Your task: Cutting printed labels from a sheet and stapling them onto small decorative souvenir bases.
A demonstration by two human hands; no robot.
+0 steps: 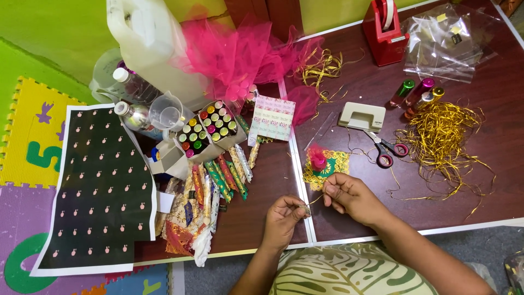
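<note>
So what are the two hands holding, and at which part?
A thin gold strand is pinched between both hands: left hand at one end, right hand at the other. What else the left fingers hide cannot be told.

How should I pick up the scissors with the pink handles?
Take the scissors by the two pink handle loops, which lie toward the near table edge. Come straight down from above, fingers into the loops. They lie flat with the blades pointing away toward the grey hole punch, so the loops are the safe end. Loose gold thread lies just beside them.
</note>
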